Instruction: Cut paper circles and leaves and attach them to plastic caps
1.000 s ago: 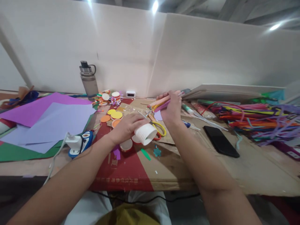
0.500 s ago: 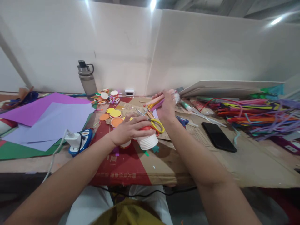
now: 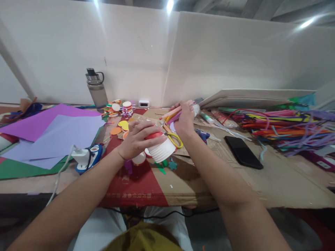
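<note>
My left hand (image 3: 140, 138) is closed around a white ribbed paper cup (image 3: 162, 151) with a red part (image 3: 154, 135) under the fingers. The cup tilts above the cardboard. My right hand (image 3: 184, 119) reaches to the back of the work area, its fingers curled round a bundle of pink and purple sticks (image 3: 172, 113); clear plastic shows at its far side. Yellow-handled scissors (image 3: 176, 140) lie between the two hands. Below the cup are a teal star-like cutout (image 3: 172, 165), green scraps (image 3: 161, 167) and another white cup (image 3: 139, 159).
Orange and yellow discs (image 3: 115, 131) and small decorated cups (image 3: 127, 105) stand left of centre. A water bottle (image 3: 96, 89), a power strip (image 3: 90, 158) and coloured paper (image 3: 65, 134) are at left. At right lie a phone (image 3: 243, 152) and many pipe cleaners (image 3: 288, 129).
My left hand has moved slightly up and left with the cup, tilting it and uncovering more of the green scraps and the teal cutout. My right hand stays nearly in place.
</note>
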The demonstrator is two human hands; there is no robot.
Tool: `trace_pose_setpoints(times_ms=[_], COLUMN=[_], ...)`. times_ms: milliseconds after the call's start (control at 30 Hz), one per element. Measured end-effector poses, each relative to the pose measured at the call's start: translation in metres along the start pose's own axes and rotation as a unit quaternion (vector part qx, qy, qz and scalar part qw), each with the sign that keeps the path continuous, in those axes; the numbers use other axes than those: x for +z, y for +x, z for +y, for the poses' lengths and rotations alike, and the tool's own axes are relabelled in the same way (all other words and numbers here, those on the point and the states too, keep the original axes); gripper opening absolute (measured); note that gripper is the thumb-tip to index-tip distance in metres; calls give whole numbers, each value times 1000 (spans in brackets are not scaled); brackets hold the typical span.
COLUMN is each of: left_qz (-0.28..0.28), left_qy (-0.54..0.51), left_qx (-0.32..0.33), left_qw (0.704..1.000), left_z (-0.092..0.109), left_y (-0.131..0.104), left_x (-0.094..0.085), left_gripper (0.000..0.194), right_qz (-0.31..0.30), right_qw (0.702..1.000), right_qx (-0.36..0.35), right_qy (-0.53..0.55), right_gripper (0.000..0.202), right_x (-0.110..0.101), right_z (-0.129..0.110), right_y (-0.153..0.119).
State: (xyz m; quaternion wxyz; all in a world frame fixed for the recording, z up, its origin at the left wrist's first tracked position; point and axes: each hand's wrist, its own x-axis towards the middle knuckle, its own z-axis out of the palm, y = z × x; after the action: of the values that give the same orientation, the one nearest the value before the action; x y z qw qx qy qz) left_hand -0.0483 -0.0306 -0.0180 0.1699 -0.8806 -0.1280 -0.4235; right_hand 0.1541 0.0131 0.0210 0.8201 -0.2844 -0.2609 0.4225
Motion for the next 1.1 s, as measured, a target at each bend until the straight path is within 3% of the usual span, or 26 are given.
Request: trace_pose_setpoints(times_ms=[167,300,567,800,900,1000,1100], left_qz=[-20,3,-21,-137,-127,-79,-55], left_qy=[-22,5,-7,-15,1,0,-14], left_qx=[-46,-104,-11,-22,-24,-67,-171], left_qw=[999,995,1000,990,992,995,984], left_z=[-9,-17,-5,-7,-8,-9,-11], left_y=[-2,-4,2,3,1,1,2], left_x=[2,1,5,6,6,6,8], left_gripper=[47,42,40,40,41,43,50], right_qz=[0,-10,-38,-36,-33,-32,-13], right_qw=[1000,1000,999,999,999,999,999], right_qx=[0,1,-8,-9,-8,-14,-29], right_qy=[0,3,-18,-12,-1,6,18], right_gripper=[23,24,24,24,22,21,20], right_x=[1,-1,-4,-4,-4,-4,0], right_z=[0,1,5,7,7,6,1], right_y=[-2,-1,-1,-2,-2,-2,-3])
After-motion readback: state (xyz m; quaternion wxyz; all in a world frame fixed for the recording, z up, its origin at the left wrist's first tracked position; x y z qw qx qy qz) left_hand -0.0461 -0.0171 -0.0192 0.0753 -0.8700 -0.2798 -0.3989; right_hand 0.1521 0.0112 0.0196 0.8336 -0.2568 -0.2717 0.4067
